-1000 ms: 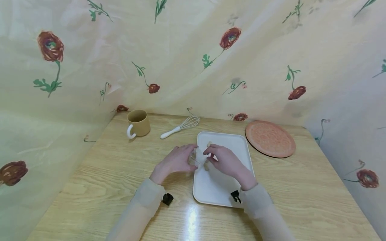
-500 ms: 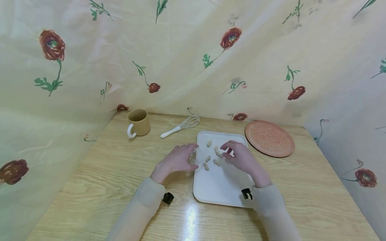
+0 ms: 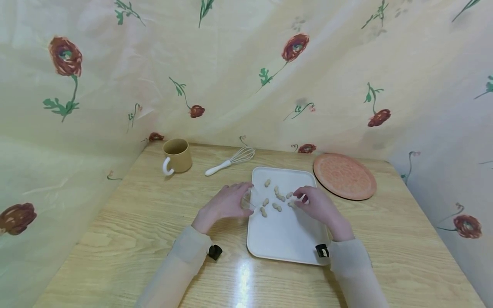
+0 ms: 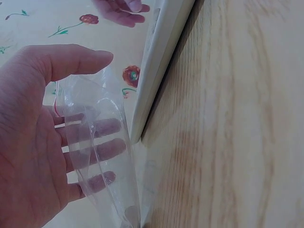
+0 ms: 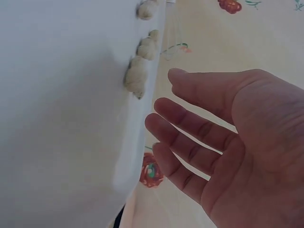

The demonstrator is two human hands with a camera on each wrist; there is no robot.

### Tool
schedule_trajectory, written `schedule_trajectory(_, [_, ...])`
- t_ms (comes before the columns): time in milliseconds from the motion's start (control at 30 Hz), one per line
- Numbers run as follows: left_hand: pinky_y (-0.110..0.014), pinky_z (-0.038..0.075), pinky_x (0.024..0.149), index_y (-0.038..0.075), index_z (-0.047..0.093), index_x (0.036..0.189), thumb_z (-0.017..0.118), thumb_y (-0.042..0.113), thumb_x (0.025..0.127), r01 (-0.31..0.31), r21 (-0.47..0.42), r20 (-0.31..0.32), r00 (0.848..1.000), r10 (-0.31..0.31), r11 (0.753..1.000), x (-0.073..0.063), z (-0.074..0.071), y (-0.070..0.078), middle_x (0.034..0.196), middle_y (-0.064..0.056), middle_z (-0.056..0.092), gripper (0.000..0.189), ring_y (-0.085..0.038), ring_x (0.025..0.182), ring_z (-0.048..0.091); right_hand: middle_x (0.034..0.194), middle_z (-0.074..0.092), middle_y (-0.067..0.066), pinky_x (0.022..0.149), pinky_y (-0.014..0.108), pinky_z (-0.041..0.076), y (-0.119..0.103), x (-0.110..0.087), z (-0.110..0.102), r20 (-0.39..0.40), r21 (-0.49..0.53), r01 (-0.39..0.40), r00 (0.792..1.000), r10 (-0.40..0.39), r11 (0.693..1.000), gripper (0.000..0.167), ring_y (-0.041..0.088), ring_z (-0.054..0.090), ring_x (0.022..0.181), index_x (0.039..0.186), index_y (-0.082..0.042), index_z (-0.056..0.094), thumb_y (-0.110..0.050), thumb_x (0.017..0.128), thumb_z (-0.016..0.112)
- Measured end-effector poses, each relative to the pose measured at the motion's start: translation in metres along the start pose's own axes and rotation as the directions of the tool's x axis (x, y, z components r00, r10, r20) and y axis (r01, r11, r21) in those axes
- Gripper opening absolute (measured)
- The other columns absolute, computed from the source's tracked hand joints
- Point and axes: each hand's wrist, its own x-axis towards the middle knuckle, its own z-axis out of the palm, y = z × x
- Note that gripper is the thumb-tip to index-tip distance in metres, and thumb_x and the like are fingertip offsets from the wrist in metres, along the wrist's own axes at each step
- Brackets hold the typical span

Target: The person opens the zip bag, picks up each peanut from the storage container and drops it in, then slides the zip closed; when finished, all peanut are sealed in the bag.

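Observation:
My left hand [image 3: 227, 203] holds a clear plastic zip bag [image 4: 105, 92] at the left edge of the white tray [image 3: 283, 239]. Its fingers show through the thin plastic in the left wrist view, with the thumb across from them; a red line runs along the bag's mouth. Several unshelled peanuts [image 3: 277, 207] lie scattered over the tray's upper half. Above the tray's right side is my right hand [image 3: 319, 207], fingers loosely bent and nothing between them. Its fingertips are right by two of the peanuts [image 3: 289, 195]. More peanuts [image 5: 136, 76] show in the right wrist view.
At the back left of the wooden table [image 3: 154, 231] stands a tan mug [image 3: 180, 160] with a white handle. A white-handled whisk [image 3: 219, 168] lies behind the tray. To the tray's right is a round orange-pink mat [image 3: 344, 176]. Flowered cloth [image 3: 231, 72] hangs behind.
My right hand has moved right across the tray, away from the bag, uncovering peanuts that now lie spread out. My left hand has stayed in place with the bag.

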Motion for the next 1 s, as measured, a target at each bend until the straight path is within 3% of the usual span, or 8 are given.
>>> schedule_trajectory(533, [-0.055, 0.028, 0.112, 0.014, 0.039, 0.152, 0.072, 0.044, 0.086, 0.004, 0.011, 0.000, 1.000, -0.004, 1.000, 0.001, 0.000, -0.002, 0.153, -0.006, 0.044, 0.080, -0.026, 0.139, 0.041, 0.085, 0.063, 0.005, 0.071, 0.037, 0.050, 0.007, 0.003, 0.013, 0.110, 0.002, -0.086, 0.990, 0.085, 0.996, 0.018, 0.020, 0.057, 0.077, 0.105, 0.000, 0.071, -0.002, 0.087, 0.071])
schedule_trajectory(1000, [-0.056, 0.028, 0.112, 0.013, 0.040, 0.151, 0.074, 0.043, 0.085, 0.005, 0.026, -0.006, 1.000, -0.005, 1.000, 0.002, 0.002, -0.001, 0.153, -0.006, 0.044, 0.080, -0.026, 0.139, 0.041, 0.083, 0.063, 0.003, 0.068, 0.034, 0.050, 0.006, 0.002, 0.015, 0.102, -0.028, -0.082, 0.991, 0.085, 0.996, 0.013, 0.018, 0.055, 0.074, 0.101, -0.003, 0.073, -0.002, 0.089, 0.070])
